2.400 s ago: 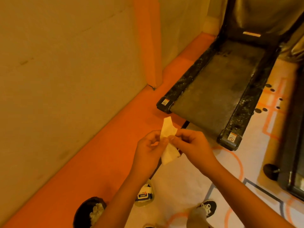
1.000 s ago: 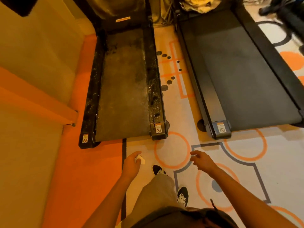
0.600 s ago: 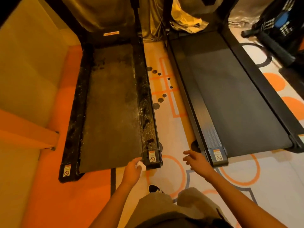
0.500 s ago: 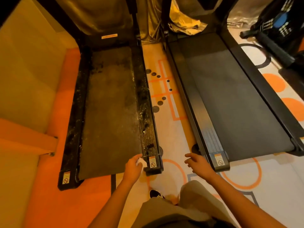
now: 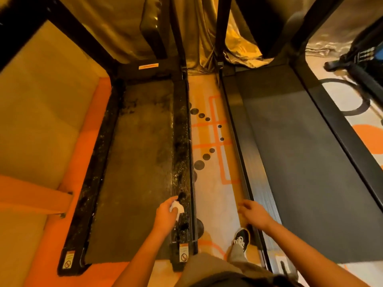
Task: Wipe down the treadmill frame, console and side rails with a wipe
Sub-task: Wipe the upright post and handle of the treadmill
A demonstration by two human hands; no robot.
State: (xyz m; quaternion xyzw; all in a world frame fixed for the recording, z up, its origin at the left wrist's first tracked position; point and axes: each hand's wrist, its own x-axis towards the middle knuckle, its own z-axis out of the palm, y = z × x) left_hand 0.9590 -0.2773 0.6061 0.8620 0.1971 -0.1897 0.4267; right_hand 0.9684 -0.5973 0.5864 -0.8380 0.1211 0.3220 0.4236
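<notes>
White wipe point(image 5: 176, 208) gripped by left hand point(image 5: 165, 214), right hand point(image 5: 254, 213) relaxed

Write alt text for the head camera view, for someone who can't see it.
A person's left hand holds a white wipe at the grimy right side rail of a treadmill; the right hand hangs empty over the floor beside a second, cleaner treadmill.

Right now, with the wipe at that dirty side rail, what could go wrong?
1. The wipe in the left hand is small and bunched, while the side rail is speckled with grime along its length; it will likely load up and smear.
2. The shoe stands in the narrow gap beside the neighbouring treadmill, and the right hand holds nothing; leaning further forward could cost balance.
3. Grime may get pushed onto the belt beside the rail.
</notes>
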